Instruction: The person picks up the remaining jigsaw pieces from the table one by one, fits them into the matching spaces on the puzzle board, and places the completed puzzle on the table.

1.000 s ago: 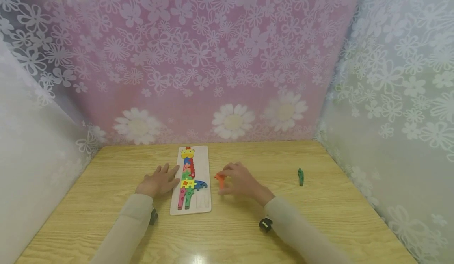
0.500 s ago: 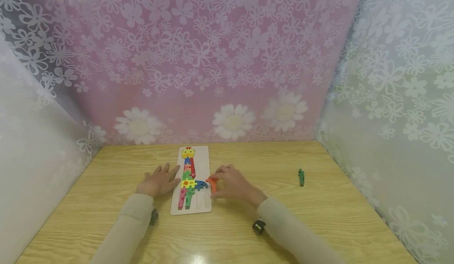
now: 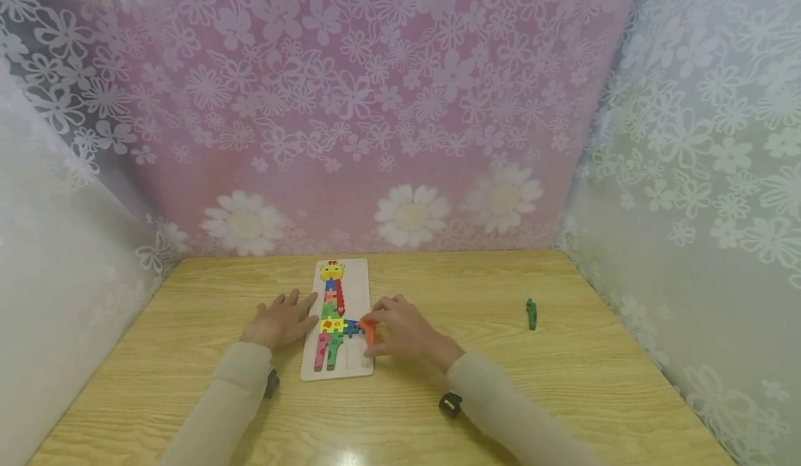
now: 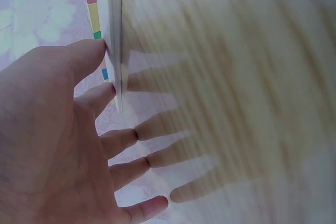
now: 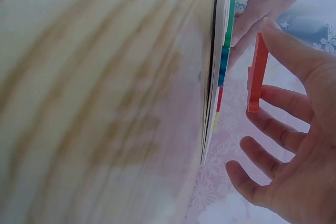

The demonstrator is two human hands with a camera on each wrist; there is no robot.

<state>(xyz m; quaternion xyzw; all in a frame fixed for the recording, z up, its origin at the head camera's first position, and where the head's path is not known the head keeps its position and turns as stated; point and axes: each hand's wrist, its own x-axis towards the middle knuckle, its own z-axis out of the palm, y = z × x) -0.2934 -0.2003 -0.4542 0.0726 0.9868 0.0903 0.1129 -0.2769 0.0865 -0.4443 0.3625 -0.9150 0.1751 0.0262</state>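
Observation:
A pale wooden puzzle board (image 3: 355,278) lies on the table with a partly filled giraffe of coloured pieces on it. Pale bare recesses show at its lower right, below the blue piece (image 3: 351,327). My right hand (image 3: 407,330) pinches an orange puzzle piece (image 5: 256,74) between thumb and fingers, above the board's right edge. In the right wrist view that piece is raised clear of the board surface. My left hand (image 3: 279,323) lies spread at the board's left side, fingers straight. In the left wrist view its thumb and index fingertip touch the board's edge (image 4: 113,35).
A dark green puzzle piece (image 3: 531,314) lies apart on the right side of the wooden table (image 3: 463,278). Floral cloth (image 3: 400,104) hangs behind the table's far edge, and pale patterned cloth (image 3: 707,243) closes the right side.
My right hand has carried the orange puzzle piece leftward, from beside the board to over its right edge, partly covering the blue piece. The left hand and the board have stayed in place.

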